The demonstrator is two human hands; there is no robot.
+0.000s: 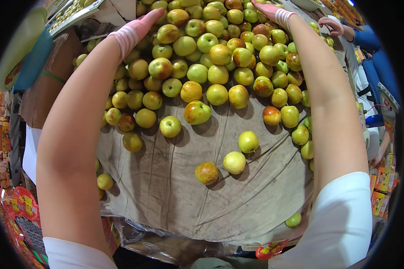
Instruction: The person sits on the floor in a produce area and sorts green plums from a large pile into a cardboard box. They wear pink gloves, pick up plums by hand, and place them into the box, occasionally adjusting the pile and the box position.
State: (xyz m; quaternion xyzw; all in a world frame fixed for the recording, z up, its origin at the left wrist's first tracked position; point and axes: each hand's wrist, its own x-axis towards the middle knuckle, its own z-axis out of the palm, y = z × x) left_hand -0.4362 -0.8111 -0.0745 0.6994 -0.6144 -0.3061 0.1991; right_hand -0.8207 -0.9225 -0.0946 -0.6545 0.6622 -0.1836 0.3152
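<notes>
The heap of round fruit [220, 54], yellow-green with rusty red patches, lies in front of me, packed across the far half of the cloth-covered surface [175, 210] and thinning toward me. Three loose fruits lie near one another on the bare middle, a russet one [207, 173] closest to me and two yellow ones [234, 162] just beyond it, while a small green fruit [293, 219] sits by itself at the near right. My left hand [141, 27] is at the heap's far left side in a pink glove with a white-striped cuff, its fingers [155, 14] straight and close together, not curled round anything. My right hand [273, 12], gloved the same way, is over the far right part of the heap; the top of the view cuts it short, so I cannot tell whether its fingers hold a fruit. Beyond my left arm stand a brown cardboard box [45, 96] and a blue tray [33, 60], with a pale tray of small green produce [74, 17] farther off. To the right, a co-worker's pink-gloved hand [331, 25] shows beside a blue sleeve [367, 38]. Crumpled clear plastic [143, 235] lines the surface's near edge.
</notes>
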